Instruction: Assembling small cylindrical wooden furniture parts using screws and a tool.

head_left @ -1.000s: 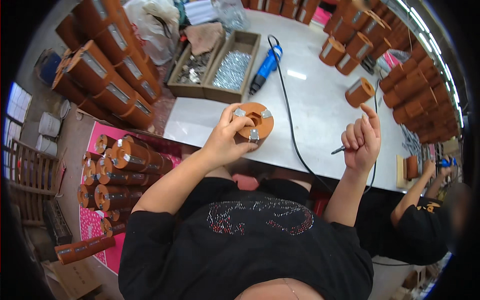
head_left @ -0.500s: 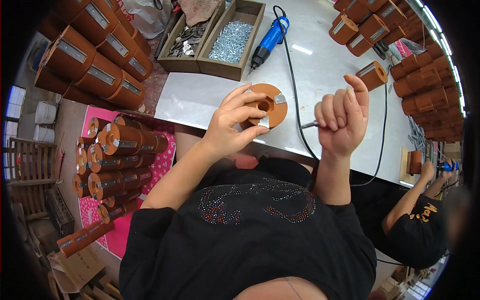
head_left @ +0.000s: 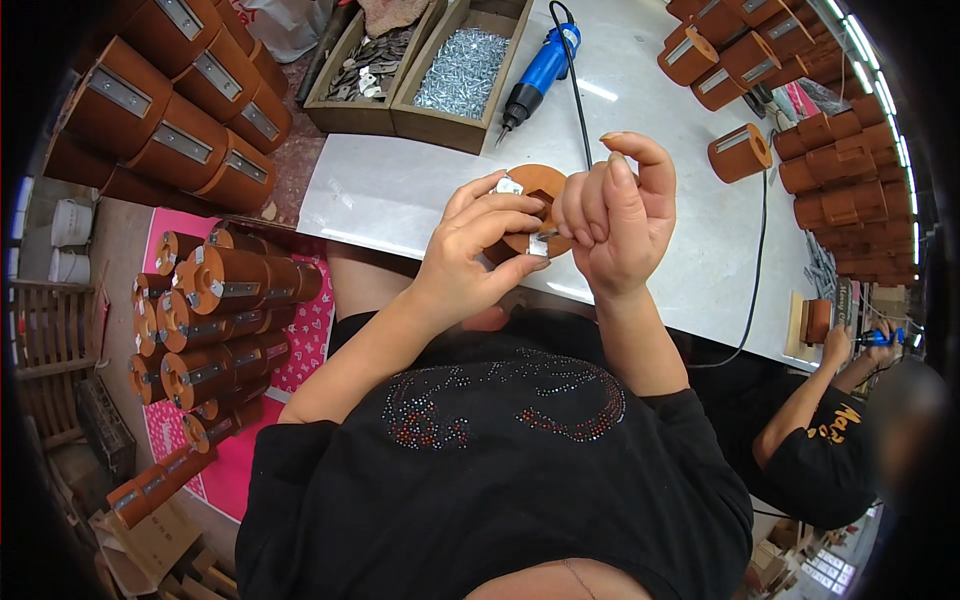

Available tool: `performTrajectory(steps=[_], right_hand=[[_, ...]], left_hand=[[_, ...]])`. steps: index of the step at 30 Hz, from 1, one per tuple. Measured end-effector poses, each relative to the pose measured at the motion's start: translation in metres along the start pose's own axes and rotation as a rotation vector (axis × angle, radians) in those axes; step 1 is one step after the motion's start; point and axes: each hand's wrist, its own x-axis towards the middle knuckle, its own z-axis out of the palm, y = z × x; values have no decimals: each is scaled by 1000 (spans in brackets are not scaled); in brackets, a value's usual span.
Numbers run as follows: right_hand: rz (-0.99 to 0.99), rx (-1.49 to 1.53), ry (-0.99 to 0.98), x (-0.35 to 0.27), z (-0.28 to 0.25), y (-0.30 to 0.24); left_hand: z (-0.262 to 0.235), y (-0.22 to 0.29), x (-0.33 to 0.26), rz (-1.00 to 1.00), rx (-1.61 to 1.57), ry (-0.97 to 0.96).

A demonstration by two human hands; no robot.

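**Bench [head_left: 650, 120] with a brown cylinder [head_left: 530, 178] at its near edge**

White-topped and broad, bearing stacked cylinders [head_left: 840, 160] along the right. Beyond the right end, a co-worker [head_left: 825, 450] in a dark shirt, blue power tool [head_left: 888, 335] in hand. Low at left, a pink patterned sheet [head_left: 315, 315] under a pile of cylinders [head_left: 225, 275], laid on their sides. Above that, a taller stack of cylinders [head_left: 180, 120], with metal strips along the flanks. At the back, two wooden trays side by side: a screw tray [head_left: 437, 128] and, to its left, a clip tray [head_left: 350, 122]. Just right of these, a blue electric screwdriver [head_left: 545, 70], lying aslant, bit toward the near edge, with a black cord [head_left: 581, 110] at its far end.

In front of the trays, the brown cylinder, end face up, partly hidden by both hands. Over its left side, the left hand [head_left: 468, 240], fingers across the face, thumb at the near rim, gripping it. Over its right side, the right hand [head_left: 620, 220], fingers curled around a thin metal rod [head_left: 549, 234], one finger raised. Rod tip at the near clip [head_left: 538, 246]; cannot tell touching from hovering. On the far left of the face, another clip [head_left: 509, 186].
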Motion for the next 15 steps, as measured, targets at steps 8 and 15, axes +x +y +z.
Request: performTrajectory(steps=[8, 15], right_hand=[[95, 66, -267, 8, -3, -5], [403, -28, -489, 24, -3, -27]], left_hand=[[-2, 2, 2, -19, -5, -53], [-3, 1, 2, -22, -16, -4]])
